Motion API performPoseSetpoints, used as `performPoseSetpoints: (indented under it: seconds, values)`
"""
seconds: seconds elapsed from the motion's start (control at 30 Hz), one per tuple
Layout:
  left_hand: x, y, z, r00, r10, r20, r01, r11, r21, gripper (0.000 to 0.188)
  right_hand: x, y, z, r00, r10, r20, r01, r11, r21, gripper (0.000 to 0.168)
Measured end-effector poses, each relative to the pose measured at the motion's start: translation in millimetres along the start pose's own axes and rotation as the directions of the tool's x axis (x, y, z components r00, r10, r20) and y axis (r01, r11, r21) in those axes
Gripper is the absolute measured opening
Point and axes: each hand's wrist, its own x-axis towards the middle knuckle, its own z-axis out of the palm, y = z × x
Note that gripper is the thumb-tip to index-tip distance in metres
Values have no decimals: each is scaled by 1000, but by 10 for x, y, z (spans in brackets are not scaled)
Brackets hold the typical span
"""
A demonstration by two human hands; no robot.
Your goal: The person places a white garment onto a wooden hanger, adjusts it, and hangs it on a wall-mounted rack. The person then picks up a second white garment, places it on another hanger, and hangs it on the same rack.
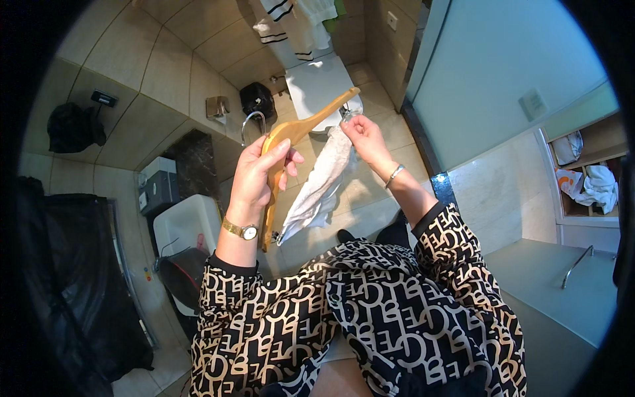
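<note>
My left hand [255, 166] grips a wooden clothes hanger [302, 128] near its middle, just below the metal hook [253, 115]. A white cloth or garment [320, 176] hangs along the hanger's underside. One end of it meets a small metal clip [276, 237] by the hanger's lower arm. With thumb and fingers, my right hand [364, 139] pinches the other end, close to another metal clip [344, 111] under the upper arm. My fingers partly hide that end, so whether this clip bites the cloth is unclear.
Beyond the hanger stands a white toilet [317, 82], with white clothes [297, 25] hanging above it. A black bag [257, 100] is beside it. On the left are a washbasin [186, 218] and a dark hanging bag or cover [89, 263]. A frosted glass door [496, 84] rises on the right.
</note>
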Motion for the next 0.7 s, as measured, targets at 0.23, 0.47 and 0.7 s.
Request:
performPoseSetpoints:
  seconds: [0.23,0.47,0.7]
  values:
    - [12,39,-2,1000,-15,-8,14,1000,-22,30,55,50,-62,998,-30,-48,21,986,-167,16]
    - [15,-4,16,999,-29,-45,27,999,-41,28,-346,11,257,980,-160,-118,111,932,-344,20]
    - [5,-64,109,999,-46,17,45,998,36,26,-280,-361,349,974,-219,-54,79,555,-828,24]
